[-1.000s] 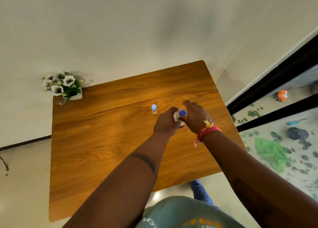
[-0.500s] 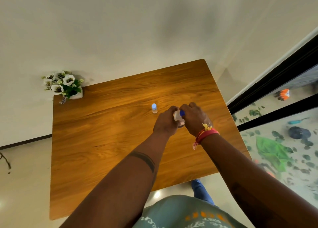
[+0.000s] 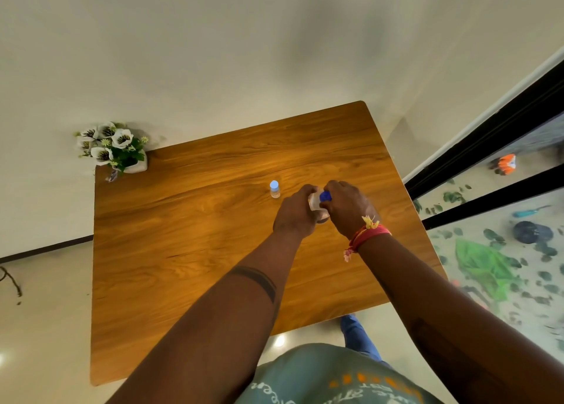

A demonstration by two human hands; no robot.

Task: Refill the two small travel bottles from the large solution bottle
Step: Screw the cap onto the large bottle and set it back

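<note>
The large white solution bottle (image 3: pixel 315 203) with a dark blue cap (image 3: pixel 325 195) stands on the wooden table (image 3: pixel 183 251), right of centre. My left hand (image 3: pixel 296 211) grips its body. My right hand (image 3: pixel 346 208) has its fingers curled over the blue cap. One small clear travel bottle (image 3: pixel 274 189) with a light blue cap stands upright just left of my hands, apart from them. A second small bottle is not visible; my hands hide the space behind them.
A white pot of white flowers (image 3: pixel 117 148) sits at the table's far left corner. A black-framed glass panel (image 3: pixel 488 165) runs along the right of the table. A pale wall stands behind the table.
My right hand has closed from spread fingers beside the cap to curled fingers over it. My left hand keeps its hold on the bottle. The small bottle has not moved.
</note>
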